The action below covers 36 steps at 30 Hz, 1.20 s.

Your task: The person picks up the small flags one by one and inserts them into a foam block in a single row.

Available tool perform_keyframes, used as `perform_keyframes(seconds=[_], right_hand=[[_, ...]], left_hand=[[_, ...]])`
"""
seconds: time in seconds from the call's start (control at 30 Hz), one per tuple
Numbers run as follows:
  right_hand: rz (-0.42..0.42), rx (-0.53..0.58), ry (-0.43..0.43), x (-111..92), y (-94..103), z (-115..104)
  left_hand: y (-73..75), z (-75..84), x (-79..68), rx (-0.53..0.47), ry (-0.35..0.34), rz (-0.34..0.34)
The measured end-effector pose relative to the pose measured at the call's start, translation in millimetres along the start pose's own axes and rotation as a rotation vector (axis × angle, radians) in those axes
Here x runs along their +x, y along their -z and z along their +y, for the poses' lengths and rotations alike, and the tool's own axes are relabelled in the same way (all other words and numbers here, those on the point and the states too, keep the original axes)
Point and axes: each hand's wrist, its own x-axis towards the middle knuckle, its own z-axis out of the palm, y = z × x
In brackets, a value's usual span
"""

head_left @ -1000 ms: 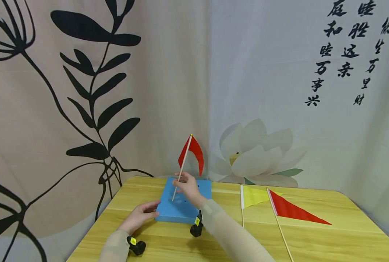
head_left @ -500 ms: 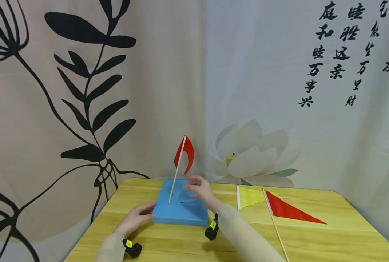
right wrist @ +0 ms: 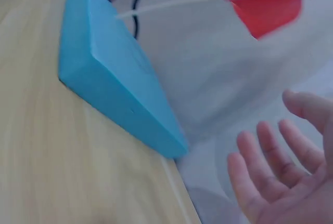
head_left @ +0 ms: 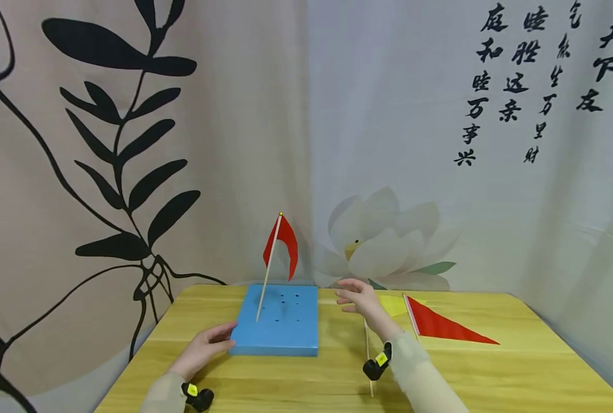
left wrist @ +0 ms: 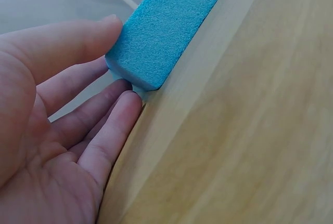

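Observation:
A blue foam block with several small holes in its top lies flat on the table. A small red flag on a thin stick rises from its left part, leaning slightly right. My left hand rests against the block's near left corner. In the left wrist view, the thumb touches the corner's edge and the fingertips meet the side. My right hand hovers right of the block with loosely spread fingers and holds nothing. It partly covers a yellow flag lying behind it.
Right of the right hand, a red triangular pennant lies on the wooden table; the right forearm hides most of its stick. The yellow flag's stick points toward the near edge. A printed curtain hangs behind the table.
My right hand has let go of the red flag's stick and moved right, off the block toward the yellow flag. The flag stays standing. My left hand keeps its place at the block.

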Motion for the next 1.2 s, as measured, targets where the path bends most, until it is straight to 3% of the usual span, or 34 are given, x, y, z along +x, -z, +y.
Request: perform_keyframes(seconds=[0.23,0.47,0.93,1.2], right_hand=[[0.082,0.01,-0.06,-15.8,34.7,6.0],[0.102,-0.042,-0.115,-30.8,53.0,8.9],[0.019,-0.149,-0.216,-46.1,63.0,21.5],[0.015,-0.139,-0.282,-48.3,59.6,35.2]], left_hand=[[1.1,1.5,-1.6,-0.005,0.008,-0.023],[1.1,0.7,0.3,-0.001,0.023,-0.011],[1.0,1.4,2.4,-0.018,0.045,-0.01],[1.1,2.1,1.4,-0.022,0.029,-0.029]])
